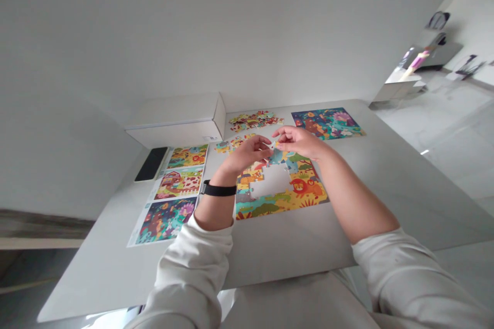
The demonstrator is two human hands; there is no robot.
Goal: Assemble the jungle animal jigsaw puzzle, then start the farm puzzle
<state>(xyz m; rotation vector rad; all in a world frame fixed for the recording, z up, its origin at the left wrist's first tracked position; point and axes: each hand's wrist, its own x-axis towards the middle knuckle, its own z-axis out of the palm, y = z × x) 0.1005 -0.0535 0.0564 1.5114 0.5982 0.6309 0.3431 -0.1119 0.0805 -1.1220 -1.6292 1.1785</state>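
White tabletop [100, 277] report: jigsaw piece [274, 143] pinched between fingers

Right hand [300, 143] grips the piece edge-on above the part-built animal jigsaw [278, 200]; left hand [247, 154] is just beside it, contact unclear. Piece judged light, stiff card, best taken by its edges. Closed white cardboard box [177, 122] stands behind, contents hidden. Loose pieces [254, 121] lie beyond.

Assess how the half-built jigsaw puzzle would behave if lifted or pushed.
The half-built jigsaw puzzle would probably break apart if lifted in one go, since the pieces look merely laid together around a central gap. It looks thin and light, likely cardboard. A push would probably slide it over the smooth white table, perhaps loosening edge pieces.
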